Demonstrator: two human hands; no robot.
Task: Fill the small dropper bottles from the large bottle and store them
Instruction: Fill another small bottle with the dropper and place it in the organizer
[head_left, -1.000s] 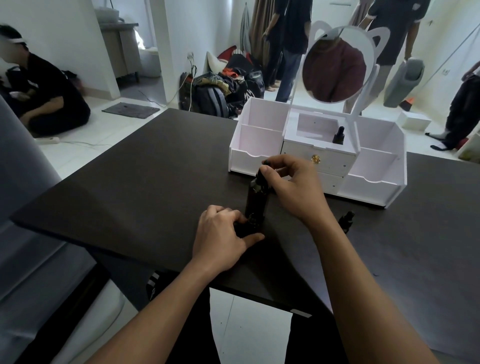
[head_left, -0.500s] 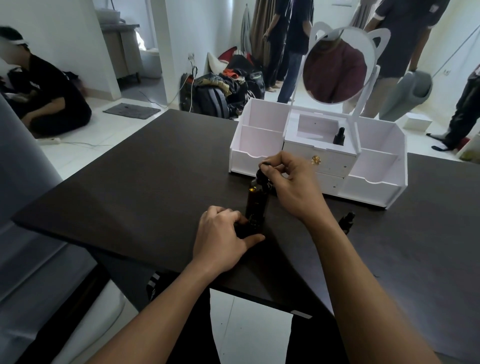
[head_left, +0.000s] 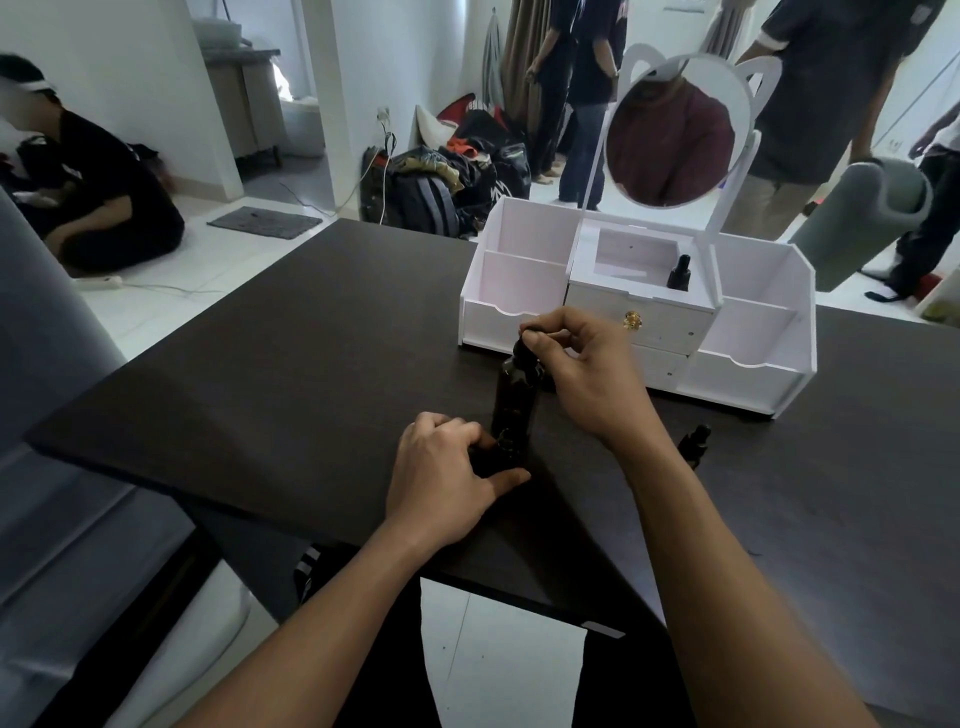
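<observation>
The large dark bottle (head_left: 514, 400) stands upright on the dark table (head_left: 291, 364), in front of the white organizer (head_left: 753, 374). My right hand (head_left: 582, 369) pinches the cap at the top of this bottle. At its foot, my left hand (head_left: 444, 475) curls around a small dark dropper bottle (head_left: 501, 452) that is mostly hidden by the fingers. A second small dropper bottle (head_left: 693, 444) stands on the table just right of my right forearm. A third one (head_left: 679, 273) sits in the organizer's top middle compartment.
The organizer has a round mirror (head_left: 675, 140) on a stand, two drawers with a gold knob (head_left: 632, 321) and open side compartments. The table's near edge is close to my body. Several people stand or sit on the floor beyond the table.
My right fingers have shifted slightly on the large bottle's cap. My left hand and both bottles stay where they were.
</observation>
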